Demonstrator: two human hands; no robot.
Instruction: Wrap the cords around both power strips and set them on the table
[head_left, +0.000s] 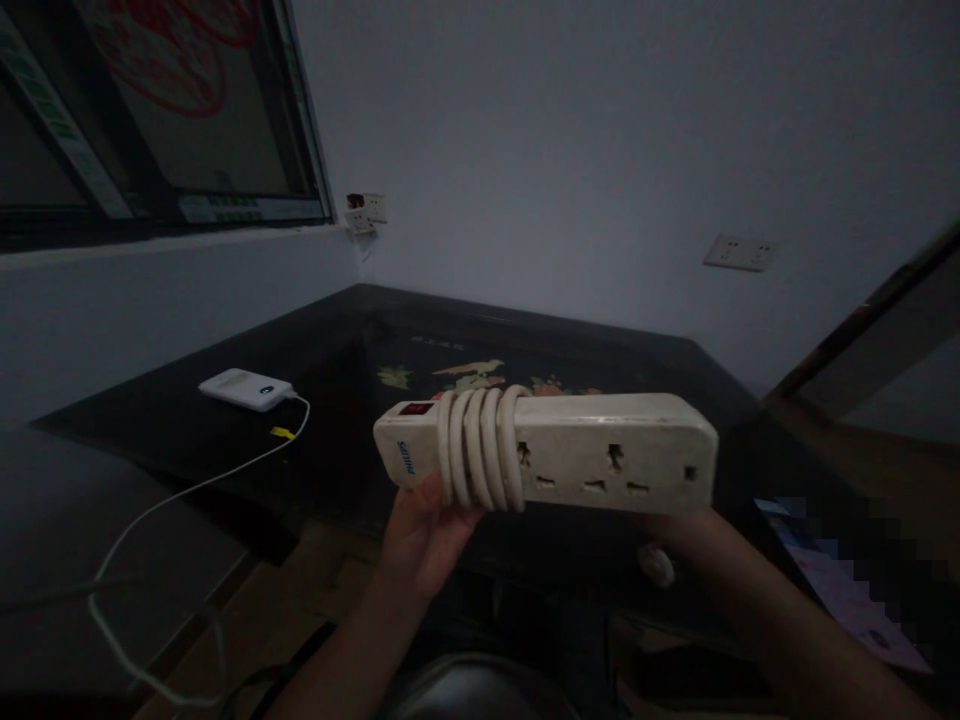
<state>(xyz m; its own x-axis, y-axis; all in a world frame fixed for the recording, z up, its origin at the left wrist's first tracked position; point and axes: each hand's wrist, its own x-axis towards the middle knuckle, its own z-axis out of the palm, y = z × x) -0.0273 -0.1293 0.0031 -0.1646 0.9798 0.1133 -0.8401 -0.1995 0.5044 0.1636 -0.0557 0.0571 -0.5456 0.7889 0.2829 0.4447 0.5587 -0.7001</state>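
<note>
I hold a white power strip (pixel 600 450) level in front of me, with its cord (pixel 480 448) wound in several loops round its left part, next to a red switch. My left hand (pixel 424 535) grips the strip from below at the wound cord, thumb up against the front. My right hand (pixel 675 520) supports the right end from underneath; its fingers are hidden behind the strip.
A dark table (pixel 315 340) fills the room's corner. On it lies a white power bank (pixel 246 389) with a white cable (pixel 187 490) trailing off toward me. Wall sockets (pixel 740 252) sit on the right wall and in the corner (pixel 365 212). A window is at upper left.
</note>
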